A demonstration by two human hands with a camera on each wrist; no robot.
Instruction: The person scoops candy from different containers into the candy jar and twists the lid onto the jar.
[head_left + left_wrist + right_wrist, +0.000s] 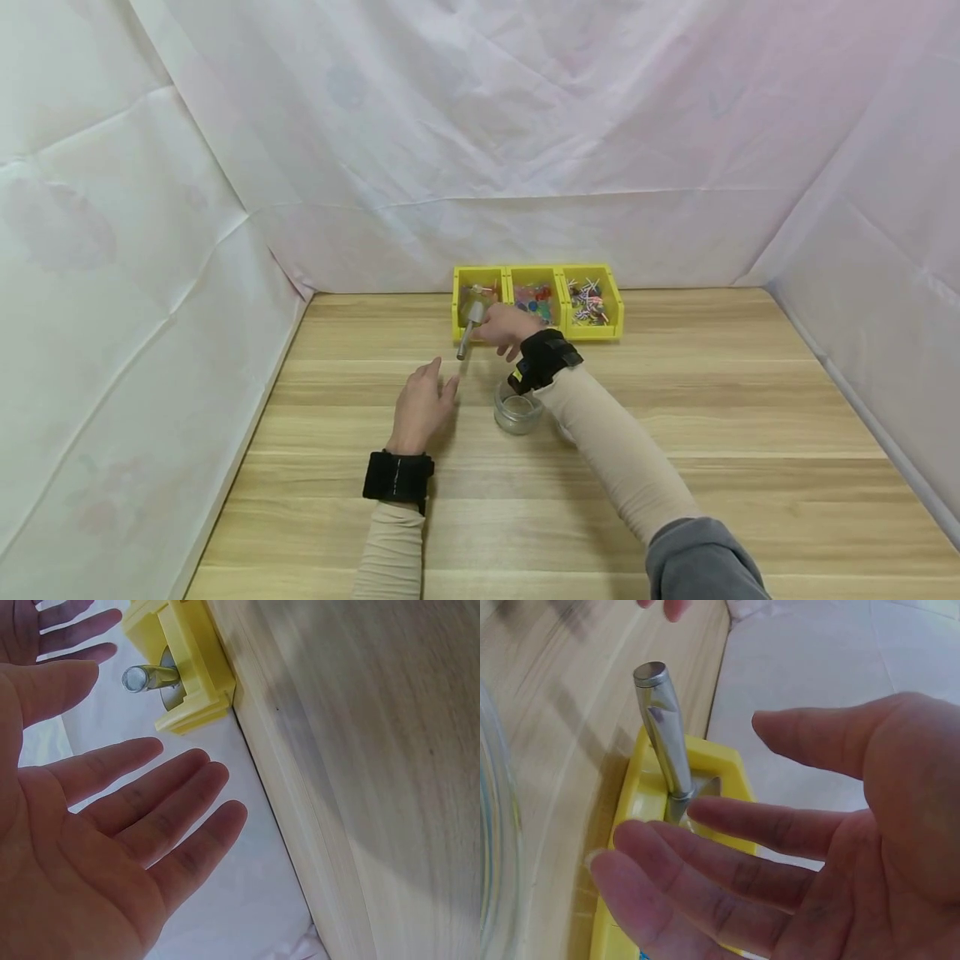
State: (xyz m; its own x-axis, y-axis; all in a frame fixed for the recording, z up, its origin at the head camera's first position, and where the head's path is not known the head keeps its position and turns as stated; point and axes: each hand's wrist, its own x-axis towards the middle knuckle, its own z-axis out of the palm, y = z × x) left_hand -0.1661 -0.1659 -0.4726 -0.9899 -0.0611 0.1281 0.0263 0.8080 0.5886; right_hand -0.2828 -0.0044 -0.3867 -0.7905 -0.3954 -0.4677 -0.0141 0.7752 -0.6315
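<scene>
A metal scoop (467, 333) leans in the left compartment of a yellow three-part bin (536, 335), its handle sticking up over the front edge. My right hand (506, 327) is right beside it; in the right wrist view the fingers (720, 900) are spread and relaxed, with the index fingertip overlapping the base of the scoop handle (664, 739). Nothing is gripped in that hand. Palm up and empty, my left hand (422, 408) hovers over the wooden table, nearer to me, with loosely straight fingers (187, 859). A glass jar (517, 414) stands below my right wrist.
The middle compartment holds small colourful pieces (532, 304), the right one a pile of wrapped lollipops (588, 302). A second clear item (564, 432) is mostly hidden by my right forearm. White sheeting (480, 233) rises behind the bin and along both sides.
</scene>
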